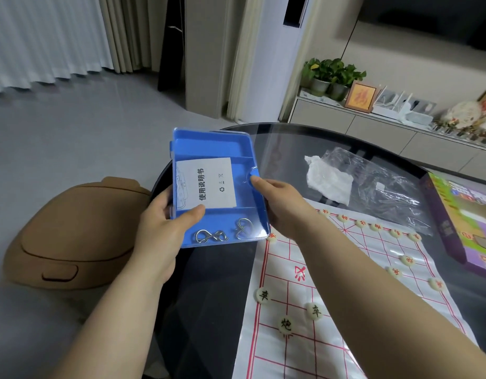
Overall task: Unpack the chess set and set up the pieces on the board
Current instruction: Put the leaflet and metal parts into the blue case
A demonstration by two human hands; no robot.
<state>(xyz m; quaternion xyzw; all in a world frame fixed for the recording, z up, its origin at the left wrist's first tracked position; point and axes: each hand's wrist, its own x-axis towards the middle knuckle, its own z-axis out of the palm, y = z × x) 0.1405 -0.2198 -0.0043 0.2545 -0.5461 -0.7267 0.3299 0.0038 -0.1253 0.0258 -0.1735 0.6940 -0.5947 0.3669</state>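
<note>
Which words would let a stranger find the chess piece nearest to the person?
On the round dark glass table lies a white plastic board sheet with red lines. Near its left edge sit three round cream pieces with dark characters; the wanted piece is lowest in view, marked 炮, while its two neighbours read 車.

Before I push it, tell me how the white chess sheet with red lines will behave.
The white chess sheet with red lines looks glossy and wrinkled, so probably floppy: it may buckle rather than slide whole. On the dark glass table it likely slips easily. The round cream pieces loose on it would probably shift.
</note>
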